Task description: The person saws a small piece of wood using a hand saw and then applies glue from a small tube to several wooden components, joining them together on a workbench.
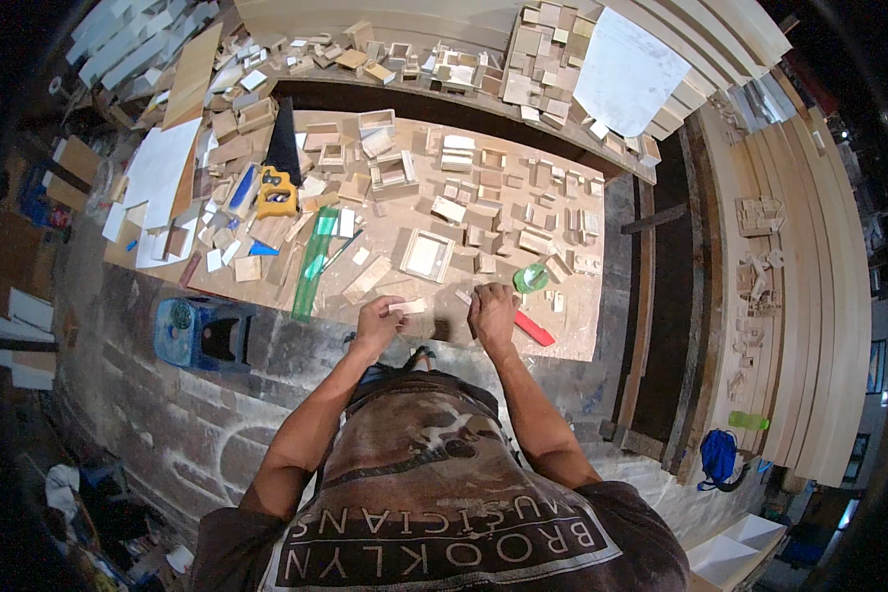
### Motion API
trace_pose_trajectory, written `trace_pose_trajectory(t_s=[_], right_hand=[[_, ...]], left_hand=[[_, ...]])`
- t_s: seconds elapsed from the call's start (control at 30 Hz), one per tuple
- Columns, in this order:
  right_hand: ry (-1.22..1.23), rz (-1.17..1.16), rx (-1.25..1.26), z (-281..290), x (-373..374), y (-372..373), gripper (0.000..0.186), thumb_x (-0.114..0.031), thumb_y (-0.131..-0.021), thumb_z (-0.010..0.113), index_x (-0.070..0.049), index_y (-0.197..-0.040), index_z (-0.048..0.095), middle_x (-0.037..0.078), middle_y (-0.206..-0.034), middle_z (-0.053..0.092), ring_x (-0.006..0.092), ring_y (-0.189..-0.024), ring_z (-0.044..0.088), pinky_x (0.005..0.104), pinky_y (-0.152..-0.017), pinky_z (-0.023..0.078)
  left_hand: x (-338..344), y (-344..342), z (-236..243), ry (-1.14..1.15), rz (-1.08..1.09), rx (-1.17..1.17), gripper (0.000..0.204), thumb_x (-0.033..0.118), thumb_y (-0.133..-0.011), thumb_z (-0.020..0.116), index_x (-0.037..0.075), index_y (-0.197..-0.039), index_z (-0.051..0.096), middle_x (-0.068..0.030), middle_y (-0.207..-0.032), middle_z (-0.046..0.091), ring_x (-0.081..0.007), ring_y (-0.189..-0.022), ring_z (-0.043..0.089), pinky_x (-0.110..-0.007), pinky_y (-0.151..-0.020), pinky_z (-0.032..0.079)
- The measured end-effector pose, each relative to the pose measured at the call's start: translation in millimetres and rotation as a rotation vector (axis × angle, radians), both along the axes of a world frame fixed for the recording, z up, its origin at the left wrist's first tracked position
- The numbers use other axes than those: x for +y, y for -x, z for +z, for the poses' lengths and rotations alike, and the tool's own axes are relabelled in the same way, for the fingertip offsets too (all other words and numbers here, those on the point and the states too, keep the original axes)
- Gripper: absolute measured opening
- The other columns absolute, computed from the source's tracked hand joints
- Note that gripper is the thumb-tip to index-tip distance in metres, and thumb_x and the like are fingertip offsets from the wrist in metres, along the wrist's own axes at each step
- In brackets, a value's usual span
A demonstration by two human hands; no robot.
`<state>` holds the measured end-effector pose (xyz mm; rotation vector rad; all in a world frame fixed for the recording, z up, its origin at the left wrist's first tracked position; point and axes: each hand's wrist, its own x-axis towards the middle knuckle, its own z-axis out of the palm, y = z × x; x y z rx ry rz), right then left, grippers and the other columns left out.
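My left hand (379,329) is at the near edge of the table, pinching a small flat strip of pale wood (407,307) between thumb and fingers. To its right, my right hand (493,314) is closed around a red-handled utility knife (534,330). The handle sticks out on the right of the fist, and what looks like its blade tip (463,296) shows on the left. A gap separates the strip from the knife. Beyond both hands lies a square wooden frame (427,256). Close to my right hand stands a green translucent container (531,278).
The wooden table (577,335) carries many small wooden boxes and blocks. On its left lie a handsaw with a yellow handle (277,192), a green transparent ruler (316,264) and white sheets (160,192). A blue plastic stool (203,333) stands below; stacked planks (809,286) run along the right.
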<state>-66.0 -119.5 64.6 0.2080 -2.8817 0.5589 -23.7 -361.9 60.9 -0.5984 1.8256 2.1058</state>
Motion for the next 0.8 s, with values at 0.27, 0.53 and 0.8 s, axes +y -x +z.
trace_pose_trajectory(t_s=[0.27, 0.53, 0.8], right_hand=[[-0.021, -0.027, 0.062, -5.5, -5.0, 18.4, 0.013, -0.017, -0.086, 0.064, -0.009, -0.093, 0.071, 0.01, -0.096, 0.064, 0.029, -0.1, 0.054, 0.0474, -0.086, 0.038], [0.007, 0.021, 0.028, -3.5, -3.2, 12.8, 0.016, -0.019, -0.084, 0.066, -0.011, -0.097, 0.071, 0.008, -0.096, 0.066, 0.0308, -0.098, 0.056, 0.0483, -0.085, 0.04], [-0.037, 0.121, -0.042, -3.0, -4.5, -23.9, 0.018, -0.019, -0.082, 0.067, -0.01, -0.097, 0.07, 0.01, -0.099, 0.066, 0.0328, -0.103, 0.056, 0.053, -0.086, 0.04]], left_hand=[[-2.2, 3.4, 1.0, 0.021, -0.051, -0.031, 0.027, -0.002, -0.095, 0.056, -0.005, -0.122, 0.061, -0.0112, -0.097, 0.069, -0.0167, -0.079, 0.068, -0.028, -0.067, 0.056], [-7.0, 5.4, 0.3, -0.078, 0.029, -0.031, 0.025, -0.002, -0.095, 0.056, -0.006, -0.119, 0.063, -0.013, -0.104, 0.069, -0.0196, -0.083, 0.07, -0.03, -0.071, 0.058], [-3.7, 5.7, -4.0, -0.003, -0.002, -0.032, 0.023, -0.004, -0.093, 0.057, -0.005, -0.114, 0.066, -0.0129, -0.092, 0.069, -0.0187, -0.075, 0.069, -0.027, -0.065, 0.057]])
